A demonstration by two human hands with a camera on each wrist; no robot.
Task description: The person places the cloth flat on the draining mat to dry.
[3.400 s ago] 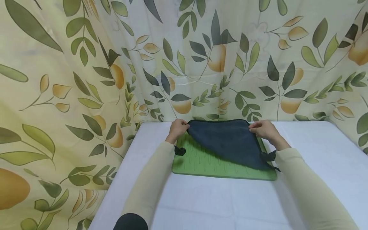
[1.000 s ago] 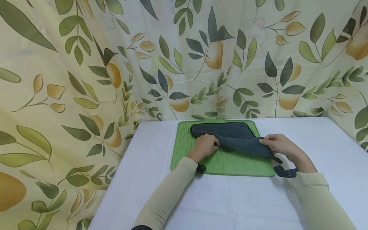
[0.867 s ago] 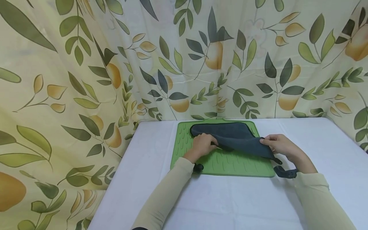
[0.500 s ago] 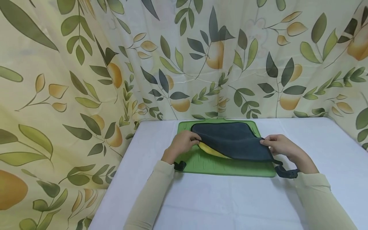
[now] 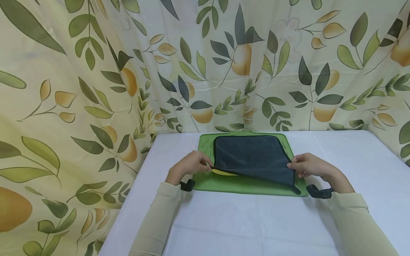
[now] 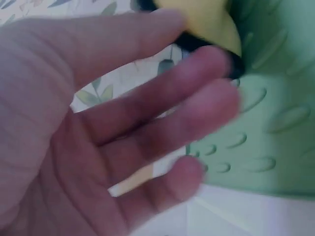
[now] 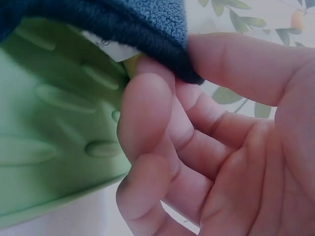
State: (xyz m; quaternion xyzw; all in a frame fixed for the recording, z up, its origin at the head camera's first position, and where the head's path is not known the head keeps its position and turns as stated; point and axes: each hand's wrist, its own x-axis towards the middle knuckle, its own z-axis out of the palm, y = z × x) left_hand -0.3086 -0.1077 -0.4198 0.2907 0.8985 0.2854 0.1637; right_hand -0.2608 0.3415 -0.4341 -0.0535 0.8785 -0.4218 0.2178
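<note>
Dark blue cloth with a black border lies over a green mat, which sits by the middle of the far edge of the white tabletop. We pinch the cloth's near left corner between thumb and fingers of our left hand, the grip narrow, and from the left wrist we see the other fingers loosely bent, apart from the cloth. Our right hand pinches the cloth's right edge, its lower fingers curled beneath. Between our hands the near edge of the cloth slants towards the mat's near right corner, where a black loop hangs from it. Yellow underside shows beneath the near left corner, and from the right wrist we catch a white label under the border. Raised ridges cover the mat. We wear black straps at both wrists, below pale sleeves. Past the tabletop's far edge hangs a curtain printed with leaves and orange fruit.
</note>
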